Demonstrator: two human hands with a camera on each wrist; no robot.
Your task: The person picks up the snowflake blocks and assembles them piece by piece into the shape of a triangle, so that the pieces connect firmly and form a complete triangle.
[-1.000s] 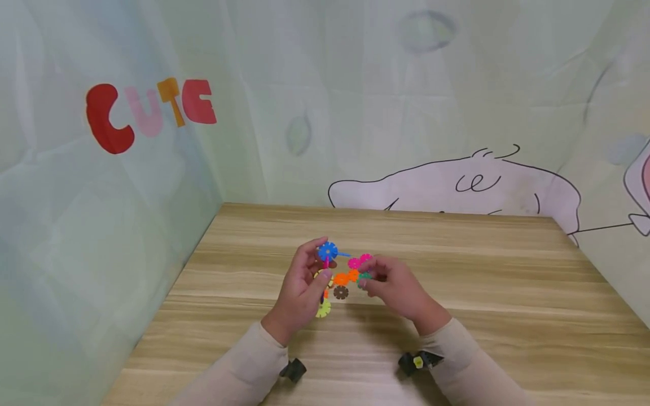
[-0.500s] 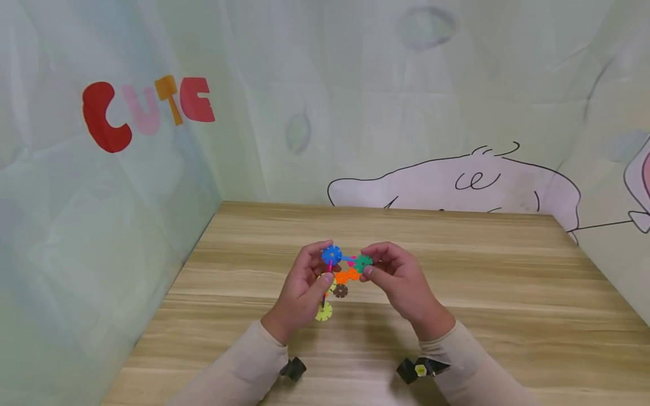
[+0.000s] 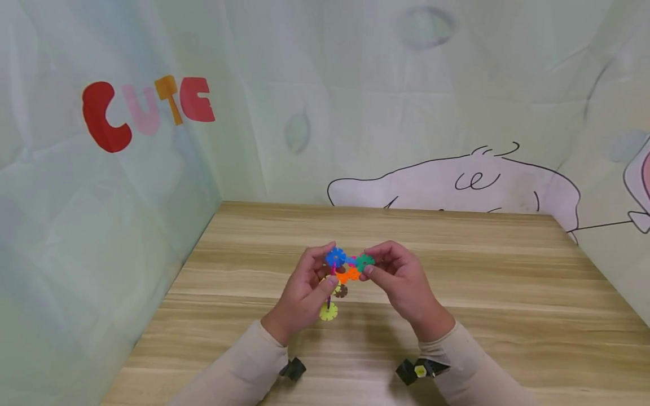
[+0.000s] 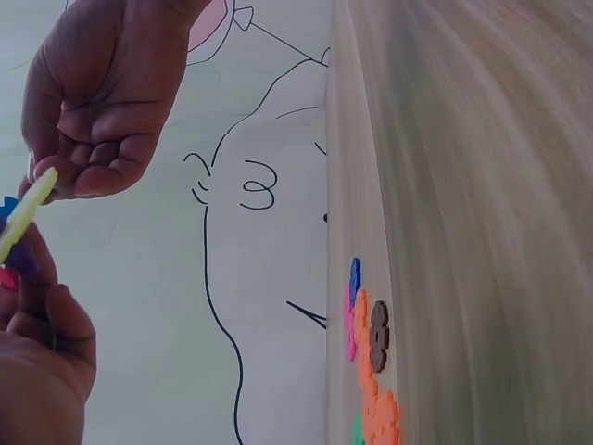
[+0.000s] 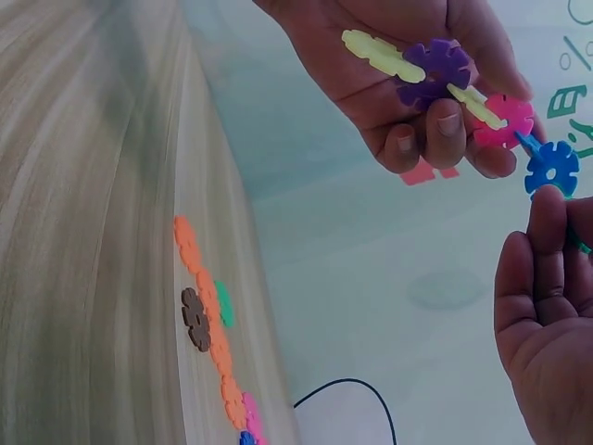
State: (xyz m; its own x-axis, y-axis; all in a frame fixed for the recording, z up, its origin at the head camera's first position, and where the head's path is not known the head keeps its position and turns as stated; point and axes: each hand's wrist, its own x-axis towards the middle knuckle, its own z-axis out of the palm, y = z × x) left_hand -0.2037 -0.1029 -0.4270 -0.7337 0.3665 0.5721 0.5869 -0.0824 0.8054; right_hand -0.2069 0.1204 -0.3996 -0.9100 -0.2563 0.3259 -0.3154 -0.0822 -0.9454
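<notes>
My left hand [image 3: 301, 287] grips a chain of interlocked notched plastic discs above the table. In the right wrist view this chain shows a yellow disc [image 5: 380, 56], a purple disc [image 5: 434, 74], a second yellow one, a pink disc [image 5: 505, 120] and blue discs [image 5: 552, 171] at its end. Between thumb and fingers, my right hand [image 3: 408, 290] pinches a green disc [image 3: 365, 262], right at the edge-on blue disc [image 3: 350, 260]. In the right wrist view, the right fingers mostly hide the green disc.
Loose discs lie on the wooden table [image 3: 508, 293] beneath the hands: several orange discs [image 3: 354, 274], a brown disc [image 5: 195, 319], a green one [image 5: 224, 304], a pink one [image 4: 350, 324] and a dark blue one [image 4: 355, 276]. Printed cloth walls stand behind and left.
My right hand has lifted the green disc from beside the loose discs and brought it to the chain's blue end. The left hand, with the chain, has shifted slightly right.
</notes>
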